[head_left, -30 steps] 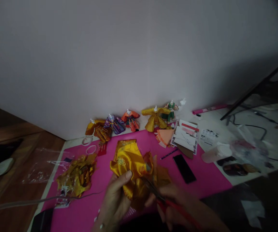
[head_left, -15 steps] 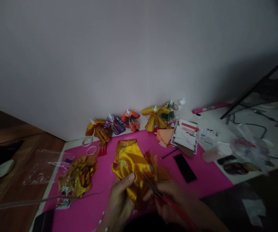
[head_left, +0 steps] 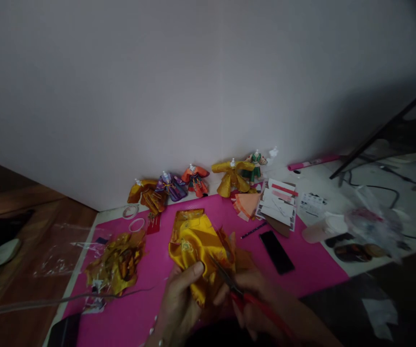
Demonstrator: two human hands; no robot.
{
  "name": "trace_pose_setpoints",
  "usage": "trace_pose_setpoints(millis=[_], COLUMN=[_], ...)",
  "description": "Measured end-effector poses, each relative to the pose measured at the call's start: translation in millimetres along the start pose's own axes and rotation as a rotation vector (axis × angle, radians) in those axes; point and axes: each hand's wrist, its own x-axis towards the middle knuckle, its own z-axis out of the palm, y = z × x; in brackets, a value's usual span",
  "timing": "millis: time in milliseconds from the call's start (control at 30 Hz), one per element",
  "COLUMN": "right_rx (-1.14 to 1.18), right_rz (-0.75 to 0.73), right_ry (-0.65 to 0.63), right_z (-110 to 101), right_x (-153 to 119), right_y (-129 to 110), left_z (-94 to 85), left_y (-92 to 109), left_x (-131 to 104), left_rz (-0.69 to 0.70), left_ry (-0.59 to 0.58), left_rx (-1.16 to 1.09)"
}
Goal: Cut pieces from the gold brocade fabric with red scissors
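Note:
Shiny yellow patterned fabric (head_left: 196, 236) lies bunched over the pink mat, pinched at its near edge by my left hand (head_left: 184, 294), thumb on top. My right hand (head_left: 254, 299) is closed round the red handles of a pair of scissors (head_left: 225, 274). The scissors point away and to the left, with their blades against the fabric; whether the blades are parted is hard to see in the dim light. More cloth bunches between the two hands, partly hidden by my right fingers.
Several small dressed figures, such as an orange-robed one (head_left: 195, 179), line the wall. Yellow scraps (head_left: 117, 262) lie left on the pink mat (head_left: 150, 318). To the right are a black phone (head_left: 276, 251), papers (head_left: 278, 205), a bottle (head_left: 323, 229) and a plastic bag (head_left: 374, 221).
The fabric and my left hand have shifted very slightly to the right. The scissors remain against the cloth in almost the same place.

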Motion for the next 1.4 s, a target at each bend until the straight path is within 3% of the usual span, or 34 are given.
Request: trace_pose_setpoints(millis=[400,733,1133,1400], right_rx=[0.029,-0.011,-0.084,-0.123], right_rz=[-0.041,-0.083,-0.103,-0.149], right_ry=[-0.013,0.017,0.031,0.036], right_z=[1,2,1,2], right_x=[3,-4,-6,-9], right_y=[2,1,2,-6], left_z=[3.4,8.4,2.7,8.0], left_y=[2,8,5,8], left_x=[-1,-4,-5,-5], left_rz=[-0.018,0.047,0.05,0.074], left_ry=[-0.027,0.118,0.092,0.085], left_rx=[0.003,0.035,0.065,0.071])
